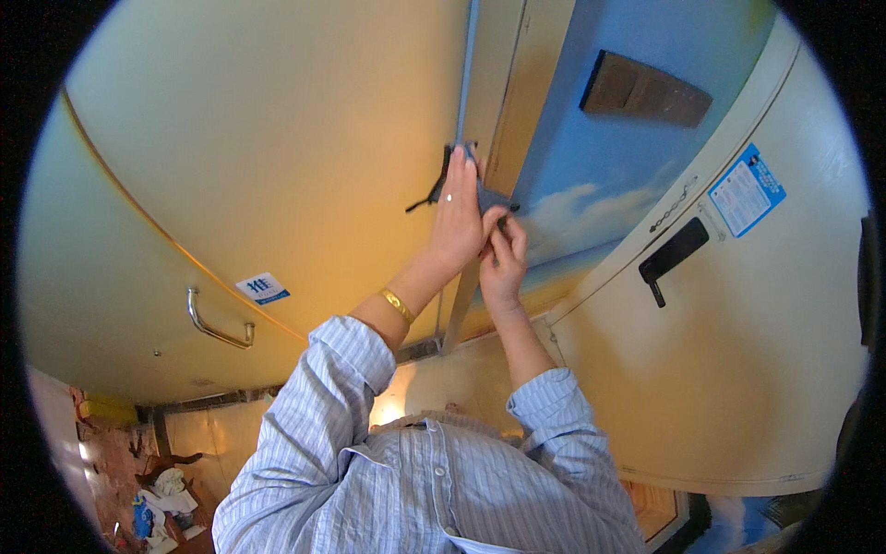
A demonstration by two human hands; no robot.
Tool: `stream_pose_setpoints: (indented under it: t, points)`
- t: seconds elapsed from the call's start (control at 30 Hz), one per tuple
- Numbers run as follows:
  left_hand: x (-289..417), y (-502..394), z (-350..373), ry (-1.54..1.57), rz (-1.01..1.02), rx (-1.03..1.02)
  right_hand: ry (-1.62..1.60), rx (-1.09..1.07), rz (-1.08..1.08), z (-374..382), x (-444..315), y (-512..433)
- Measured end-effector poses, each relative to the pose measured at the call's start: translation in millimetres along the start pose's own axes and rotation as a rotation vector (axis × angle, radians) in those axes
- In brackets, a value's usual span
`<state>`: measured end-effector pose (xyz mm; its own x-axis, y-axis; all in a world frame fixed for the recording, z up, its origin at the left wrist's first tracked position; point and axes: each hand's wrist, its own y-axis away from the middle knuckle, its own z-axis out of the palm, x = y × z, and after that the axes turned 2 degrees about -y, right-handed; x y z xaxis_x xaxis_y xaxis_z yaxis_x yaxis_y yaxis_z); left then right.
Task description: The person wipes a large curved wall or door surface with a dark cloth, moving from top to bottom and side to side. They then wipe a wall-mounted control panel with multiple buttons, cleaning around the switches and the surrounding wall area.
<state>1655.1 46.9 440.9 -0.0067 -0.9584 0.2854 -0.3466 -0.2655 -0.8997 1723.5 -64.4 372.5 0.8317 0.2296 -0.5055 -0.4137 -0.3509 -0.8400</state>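
Observation:
My left hand [458,218], with a gold bangle at the wrist, lies nearly flat against a dark grey item [493,199], its fingers pointing up. That item looks like cloth with black edges and pointed black ends, and the hand partly hides it. It is at the edge of a large cream door panel [332,138], beside a narrow blue strip [468,69]. Just below and to the right, my right hand [504,260] has its fingers bent and pinches the item's lower part close to my left thumb.
A metal pull handle [220,325] and a sticker [263,287] are on the cream panels at left. To the right are a sky-painted wall [561,201] with a brown block [644,90], and a white door [747,346] with a black lock handle [671,256]. Clutter [166,509] lies at lower left.

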Motion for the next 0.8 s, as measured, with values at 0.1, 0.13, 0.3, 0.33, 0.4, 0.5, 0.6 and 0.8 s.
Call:
stream_pose_setpoints:
  t: [0.1, 0.13, 0.3, 0.33, 0.4, 0.5, 0.6, 0.8]
  points:
    - [6.6, 26.5, -8.9, -0.062, -0.085, -0.149, 0.156, -0.038, -0.135, 2.3, -12.4, 22.7]
    - [11.1, 29.1, -11.4, -0.062, -0.107, -0.155, 0.2, -0.056, -0.099, 3.3, -19.7, 26.8]
    - [31.5, -15.2, -33.6, -0.067, 0.053, -0.038, 0.224, -0.012, -0.27, -6.2, -45.2, -17.3]
    - [37.3, -35.7, -35.3, -0.039, 0.045, 0.006, 0.237, -0.023, -0.249, -10.8, -50.6, -33.0]
    - [42.5, -78.1, -45.2, -0.013, 0.098, 0.092, 0.248, -0.047, -0.236, -20.0, -61.2, -68.5]
    - [45.8, -140.3, -60.4, -0.062, 0.219, 0.213, 0.277, -0.002, -0.35, -32.0, -79.8, -129.3]
    - [45.6, -185.3, -67.4, -0.106, 0.319, 0.339, 0.279, 0.083, -0.424, -36.8, -97.9, -173.6]
    - [47.6, -177.5, -57.6, 0.031, 0.181, 0.222, 0.249, 0.163, -0.401, -18.4, -100.1, -182.0]
